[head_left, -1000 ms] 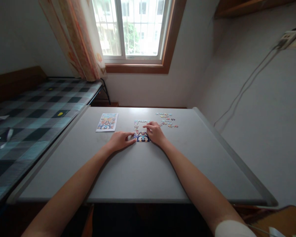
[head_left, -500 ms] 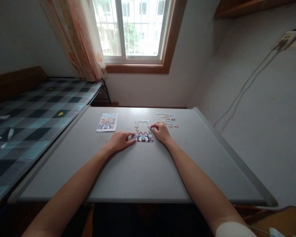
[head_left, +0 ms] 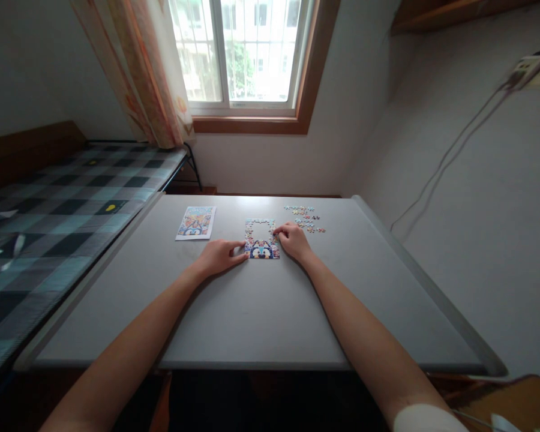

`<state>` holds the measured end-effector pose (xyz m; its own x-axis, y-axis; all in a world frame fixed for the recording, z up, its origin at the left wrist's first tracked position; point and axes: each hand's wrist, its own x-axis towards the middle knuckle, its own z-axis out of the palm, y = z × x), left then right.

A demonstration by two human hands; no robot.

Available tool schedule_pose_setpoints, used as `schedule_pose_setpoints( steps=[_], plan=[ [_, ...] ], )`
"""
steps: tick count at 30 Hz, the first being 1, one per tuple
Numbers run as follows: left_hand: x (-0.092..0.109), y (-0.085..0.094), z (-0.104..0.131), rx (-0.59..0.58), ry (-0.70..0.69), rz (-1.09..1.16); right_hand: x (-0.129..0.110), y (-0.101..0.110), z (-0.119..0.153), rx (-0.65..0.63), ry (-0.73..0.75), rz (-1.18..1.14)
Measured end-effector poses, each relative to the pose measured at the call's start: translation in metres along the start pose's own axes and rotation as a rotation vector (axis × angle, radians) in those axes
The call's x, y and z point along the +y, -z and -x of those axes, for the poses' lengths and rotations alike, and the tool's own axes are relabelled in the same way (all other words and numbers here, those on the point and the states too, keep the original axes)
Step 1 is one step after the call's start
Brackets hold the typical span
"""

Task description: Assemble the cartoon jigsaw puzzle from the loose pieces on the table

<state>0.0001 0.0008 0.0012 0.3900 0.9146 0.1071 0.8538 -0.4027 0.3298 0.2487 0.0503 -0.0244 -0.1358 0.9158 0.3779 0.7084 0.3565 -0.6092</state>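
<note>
A partly assembled jigsaw puzzle [head_left: 261, 251] lies flat on the grey-white table [head_left: 252, 312]. Its border and blue lower rows are joined, and bare table shows through the middle. At its left edge rests my left hand [head_left: 218, 257], thumb and forefinger apart, the fingertips touching the lower left side. My right hand [head_left: 293, 239] is bent at the right edge, with thumb and forefinger pinched on a small puzzle piece [head_left: 275, 235] that the fingers partly hide. Loose puzzle pieces [head_left: 302, 211] are spread just beyond the right hand.
A printed reference picture [head_left: 196, 223] lies left of the puzzle. Along the left stands a bed [head_left: 72, 198] with a checked cover. The window [head_left: 252, 54] and a curtain [head_left: 144, 78] are ahead; a cable [head_left: 445, 156] hangs on the right wall.
My right fingertips have shifted very slightly left, closer in against the puzzle's right edge. My left hand and the loose pieces look the same.
</note>
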Motion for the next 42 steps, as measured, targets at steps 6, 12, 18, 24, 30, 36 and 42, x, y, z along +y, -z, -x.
schedule_pose_setpoints(
  steps=[6,12,18,24,30,36,42],
  plan=[
    [-0.001,0.000,0.000,0.001,0.005,0.001,-0.001,0.001,0.000,-0.006,-0.007,0.010],
    [0.001,0.001,0.000,0.001,0.002,-0.003,-0.002,0.001,0.000,-0.012,-0.021,0.013],
    [0.002,0.002,0.000,-0.010,0.009,-0.004,-0.002,0.000,0.001,0.010,0.034,-0.007],
    [0.002,0.002,0.001,-0.007,0.017,0.001,-0.017,-0.006,0.009,-0.068,0.279,0.013],
    [0.002,0.001,0.000,-0.003,0.001,-0.004,-0.026,-0.009,0.012,-0.178,0.380,0.109],
    [0.002,0.001,0.000,0.005,0.006,0.003,-0.029,-0.009,0.012,-0.198,0.360,0.146],
    [0.002,0.001,0.000,0.013,0.007,-0.001,-0.035,-0.013,0.012,-0.159,0.358,0.192]
  ],
)
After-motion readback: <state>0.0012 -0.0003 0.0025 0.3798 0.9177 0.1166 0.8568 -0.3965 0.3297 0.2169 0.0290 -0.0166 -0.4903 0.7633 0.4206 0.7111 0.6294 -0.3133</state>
